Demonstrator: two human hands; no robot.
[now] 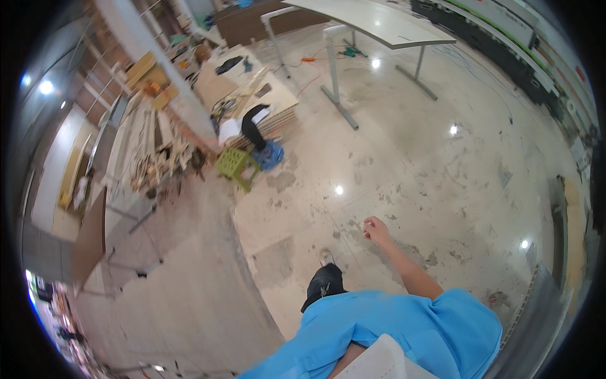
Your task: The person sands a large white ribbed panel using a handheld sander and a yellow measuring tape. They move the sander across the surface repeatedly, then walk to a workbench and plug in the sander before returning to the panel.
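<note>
My right hand (375, 230) hangs over the tiled floor, ahead of my blue shirt (391, 328). Its fingers are loosely bent and a little apart, with nothing seen in them. My left hand is out of the picture; only the blue sleeve shows at the lower edge. A plain white piece (388, 363) lies against my front at the bottom, and I cannot tell what it is. One foot (326, 257) in front of a dark trouser leg stands on the floor below the hand.
A green plastic stool (238, 167) stands beside a blue bag (270, 155) and stacked boards (278, 117). Scrap wood (158, 142) piles up at left. A white-topped table (385, 24) stands ahead; cables (486, 69) trail at right. Dark panels (536, 322) edge the right side.
</note>
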